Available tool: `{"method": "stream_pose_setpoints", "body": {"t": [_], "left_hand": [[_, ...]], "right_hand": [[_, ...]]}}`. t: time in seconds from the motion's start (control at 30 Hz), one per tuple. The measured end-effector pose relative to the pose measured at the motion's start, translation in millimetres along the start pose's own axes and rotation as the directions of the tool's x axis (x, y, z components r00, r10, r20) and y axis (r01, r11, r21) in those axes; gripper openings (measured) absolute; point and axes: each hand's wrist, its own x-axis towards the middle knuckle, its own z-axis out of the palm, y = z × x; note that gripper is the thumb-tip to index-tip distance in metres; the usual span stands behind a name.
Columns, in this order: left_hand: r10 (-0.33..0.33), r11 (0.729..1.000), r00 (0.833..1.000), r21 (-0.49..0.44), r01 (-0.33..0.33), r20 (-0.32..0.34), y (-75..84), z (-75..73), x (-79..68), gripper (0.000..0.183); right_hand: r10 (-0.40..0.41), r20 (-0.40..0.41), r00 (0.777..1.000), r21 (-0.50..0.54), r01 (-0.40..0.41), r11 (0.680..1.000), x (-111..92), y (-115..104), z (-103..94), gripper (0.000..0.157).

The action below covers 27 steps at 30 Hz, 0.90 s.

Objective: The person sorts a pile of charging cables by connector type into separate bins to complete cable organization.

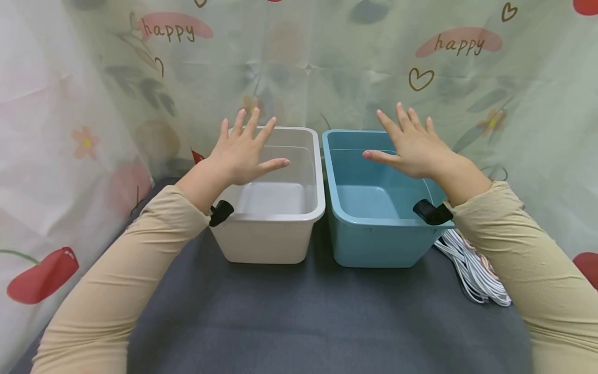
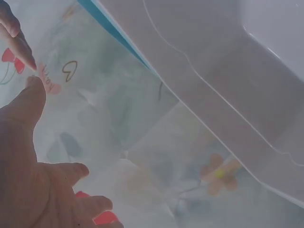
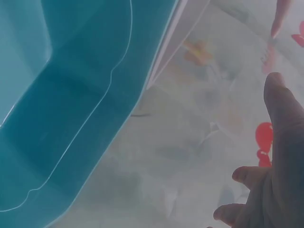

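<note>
My left hand (image 1: 240, 153) is held with spread fingers above a white plastic bin (image 1: 266, 239), palm facing away from the head camera. On the other side my right hand (image 1: 416, 148) spreads its fingers in the same way above a blue plastic bin (image 1: 374, 246). Neither hand holds anything. The two bins stand side by side, and their insides show bare floors. In the left wrist view the thumb and fingers of the left hand (image 2: 38, 156) are stretched out beside the white bin's wall (image 2: 213, 104). The right wrist view shows the right hand (image 3: 280, 156) apart from the blue bin (image 3: 85, 99).
A bundle of white cable (image 1: 476, 270) lies on the dark grey cloth (image 1: 299, 317) right of the blue bin, partly behind the right sleeve. Something red (image 1: 197, 157) pokes out behind the left wrist. A patterned curtain (image 1: 308, 62) hangs behind and at both sides.
</note>
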Motion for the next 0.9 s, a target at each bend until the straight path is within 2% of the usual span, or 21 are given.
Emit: {"method": "stream_pose_setpoints", "body": {"t": [0.33,0.63,0.77,0.9], "left_hand": [[0.016,1.0,1.0,-0.007,-0.016,-0.002,-0.6,-1.4,-5.2,0.086],[0.037,0.999,0.999,-0.032,-0.036,0.007,0.7,-4.5,-28.5,0.084],[0.061,0.995,0.997,-0.073,-0.064,-0.039,-1.6,1.0,-42.6,0.082],[0.074,0.989,0.991,-0.118,-0.087,-0.107,-8.3,13.2,-57.2,0.077]], "right_hand": [[-0.015,-0.034,0.999,0.032,0.016,0.999,-10,2,-5.5,0.091],[-0.059,-0.062,0.996,0.111,0.066,0.992,-38,12,-2.1,0.082],[-0.056,-0.087,0.995,0.139,0.068,0.988,-54,20,5.4,0.077],[-0.033,-0.128,0.991,0.183,0.057,0.982,-70,32,17.1,0.074]]}}
